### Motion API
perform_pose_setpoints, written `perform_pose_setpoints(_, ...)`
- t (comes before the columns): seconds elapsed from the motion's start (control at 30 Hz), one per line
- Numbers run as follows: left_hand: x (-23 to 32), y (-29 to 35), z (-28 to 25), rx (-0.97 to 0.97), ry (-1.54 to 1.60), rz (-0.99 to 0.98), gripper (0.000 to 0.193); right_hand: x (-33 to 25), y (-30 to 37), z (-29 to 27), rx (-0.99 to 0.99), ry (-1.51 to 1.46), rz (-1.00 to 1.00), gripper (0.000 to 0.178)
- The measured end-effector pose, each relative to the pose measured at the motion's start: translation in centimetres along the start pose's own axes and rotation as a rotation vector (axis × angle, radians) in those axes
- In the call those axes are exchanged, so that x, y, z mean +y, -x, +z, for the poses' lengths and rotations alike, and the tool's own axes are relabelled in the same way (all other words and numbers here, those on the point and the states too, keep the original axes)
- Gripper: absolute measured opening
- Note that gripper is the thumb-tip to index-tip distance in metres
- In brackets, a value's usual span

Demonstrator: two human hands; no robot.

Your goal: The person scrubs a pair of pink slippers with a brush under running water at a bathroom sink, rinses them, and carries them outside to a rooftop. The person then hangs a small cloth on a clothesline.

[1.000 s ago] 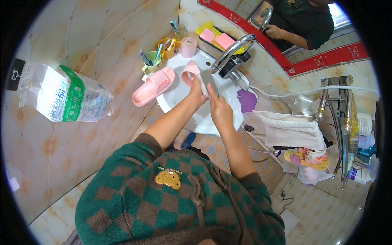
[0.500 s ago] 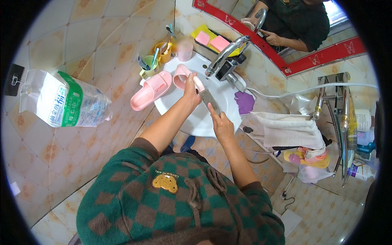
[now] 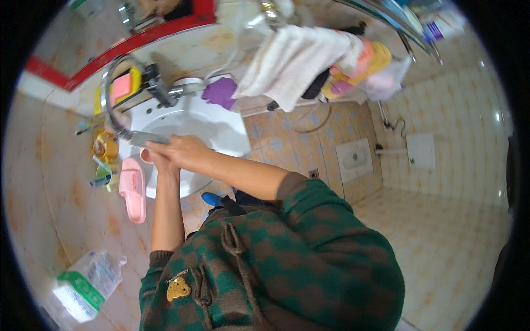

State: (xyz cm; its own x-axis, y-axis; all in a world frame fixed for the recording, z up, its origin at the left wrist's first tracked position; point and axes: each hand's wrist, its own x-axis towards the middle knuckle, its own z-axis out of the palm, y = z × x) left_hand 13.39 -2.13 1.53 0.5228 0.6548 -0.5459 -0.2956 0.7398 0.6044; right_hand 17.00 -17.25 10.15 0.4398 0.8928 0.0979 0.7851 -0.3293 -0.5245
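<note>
Over the white washbasin (image 3: 221,129) my two hands are close together and overlap. My left hand (image 3: 164,163) is closed on a pink slipper (image 3: 146,156), most of which is hidden behind the fingers. My right hand (image 3: 186,151) crosses above it, gripping a long grey scrub brush (image 3: 148,138). The brush is blurred and lies beneath the mouth of the curved chrome faucet (image 3: 107,105). The matching pink slipper (image 3: 132,190) rests at the basin's left edge, apart from both hands.
Left of the basin stand a yellow cup (image 3: 105,147) and a green cup (image 3: 106,177) with toothbrushes. A purple cloth (image 3: 221,92) lies on the basin's right rim. White towels (image 3: 290,60) hang beyond. A squat toilet (image 3: 354,160) is in the floor at right.
The view has swung to the right. The brush and the held slipper have moved under the faucet's mouth, and my right hand now crosses over the left. The other slipper stays at the basin's edge.
</note>
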Motion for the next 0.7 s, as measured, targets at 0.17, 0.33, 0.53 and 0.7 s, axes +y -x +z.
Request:
perform_pose_setpoints(0.17, 1.9, -1.3, -0.1, 0.048, -0.083, 0.007, 0.049, 0.2, 0.4, 0.2, 0.01, -0.131, 0.075, 0.044)
perform_pose_setpoints(0.33, 0.6, -5.8, -2.7, -0.036, -0.272, 0.03, 0.046, 0.3, 0.9, -0.5, 0.005, -0.177, 0.14, 0.039)
perform_pose_setpoints(0.53, 1.4, -4.0, -1.2, -0.254, -0.198, 0.058, 0.047, 0.1, 0.5, 0.0, 0.036, -0.295, 0.166, 0.037)
perform_pose_setpoints(0.7, 0.7, -2.2, 0.0, -0.144, -0.196, 0.041, 0.041, 0.0, 0.1, -0.8, 0.101, -0.273, 0.174, 0.039)
